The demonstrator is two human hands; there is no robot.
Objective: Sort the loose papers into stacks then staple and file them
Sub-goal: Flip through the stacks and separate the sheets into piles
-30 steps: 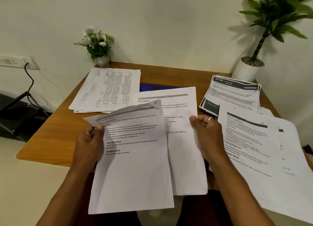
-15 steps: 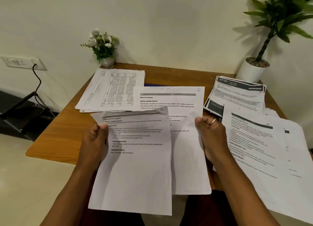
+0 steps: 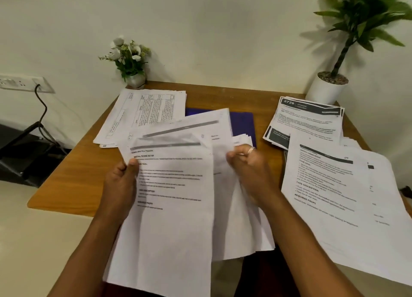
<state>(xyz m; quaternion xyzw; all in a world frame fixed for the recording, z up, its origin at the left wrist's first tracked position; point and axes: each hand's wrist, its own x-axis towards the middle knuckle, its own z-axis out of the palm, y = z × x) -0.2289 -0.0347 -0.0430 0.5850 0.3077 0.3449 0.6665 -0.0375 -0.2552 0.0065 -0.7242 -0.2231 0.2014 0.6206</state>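
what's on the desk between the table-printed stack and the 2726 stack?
Head view: a blue folder lies there, partly hidden behind the held sheets.

I am watching under soft light: potted plant (image 3: pixel 326 92) throwing its shadow left onto the wall (image 3: pixel 211 29), held sheets (image 3: pixel 171 207) smearing, frame edges bowing.

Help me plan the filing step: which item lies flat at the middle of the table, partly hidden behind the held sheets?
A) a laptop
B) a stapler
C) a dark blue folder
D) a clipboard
C: a dark blue folder lies flat on the table, its near edge hidden behind the sheets that the left hand and right hand hold up.
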